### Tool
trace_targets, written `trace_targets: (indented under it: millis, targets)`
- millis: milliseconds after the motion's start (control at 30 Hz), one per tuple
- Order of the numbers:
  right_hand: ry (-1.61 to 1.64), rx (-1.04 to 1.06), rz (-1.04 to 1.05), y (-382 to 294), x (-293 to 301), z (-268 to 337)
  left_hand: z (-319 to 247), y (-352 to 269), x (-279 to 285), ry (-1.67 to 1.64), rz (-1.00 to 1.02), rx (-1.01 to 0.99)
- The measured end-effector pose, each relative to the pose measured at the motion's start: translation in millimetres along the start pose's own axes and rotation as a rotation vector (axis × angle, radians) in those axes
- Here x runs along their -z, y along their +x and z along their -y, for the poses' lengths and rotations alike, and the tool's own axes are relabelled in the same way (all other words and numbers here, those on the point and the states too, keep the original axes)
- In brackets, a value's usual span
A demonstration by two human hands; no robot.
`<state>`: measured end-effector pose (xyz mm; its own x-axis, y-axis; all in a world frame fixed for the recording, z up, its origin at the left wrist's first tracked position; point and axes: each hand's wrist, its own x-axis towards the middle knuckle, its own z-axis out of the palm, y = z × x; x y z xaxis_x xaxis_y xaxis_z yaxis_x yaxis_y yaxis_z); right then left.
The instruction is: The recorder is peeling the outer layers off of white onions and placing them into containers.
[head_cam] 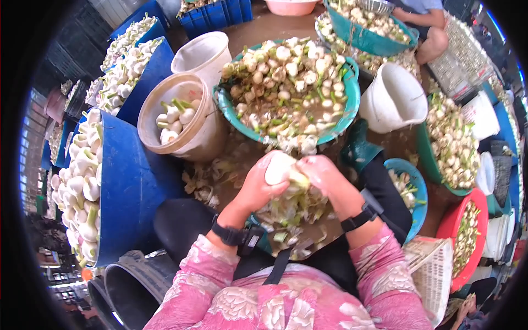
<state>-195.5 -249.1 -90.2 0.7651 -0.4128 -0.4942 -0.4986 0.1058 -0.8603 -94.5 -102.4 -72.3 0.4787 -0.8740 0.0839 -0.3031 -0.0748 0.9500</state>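
A pale garlic bulb (277,168) lies in my left hand (260,181), its fingers closed around the bulb's side. The bulb's thick stem points right, where my right hand (324,171) grips its outer layers near the stem. Just beyond both hands stands a green tub (352,101) heaped with garlic bulbs in brownish water. Peeled skins (295,210) lie on the wet ground below my hands, between my legs. To the left, a white bucket (144,119) holds several cleaned bulbs with short green stems.
A large blue bin (123,185) full of cleaned garlic stands at left. Empty white buckets (202,51) are behind it and at right (381,103). A blue basin (418,198), a red tub (449,222) and a white basket (437,268) stand at right. Another person's knee (433,43) shows at top right.
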Motion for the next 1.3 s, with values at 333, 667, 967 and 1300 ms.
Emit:
trace_targets:
  millis: [333, 667, 967, 1300]
  targets:
    - [1.077, 0.106, 0.259, -42, -16, 19, -20, -16, 3, -1.274, 0.057, 0.184]
    - [-1.245, -0.115, 0.099, 14, 21, 10, 19, 4, 5, -1.546, 0.006, 0.211]
    - [0.446, -0.009, -0.38, 100, -9, 23, 38, 12, -18, -0.988, -0.226, 0.66]
    - [-1.364, -0.141, -0.23, 216, 41, -2, 73, 33, -36, -0.677, -0.291, 0.636]
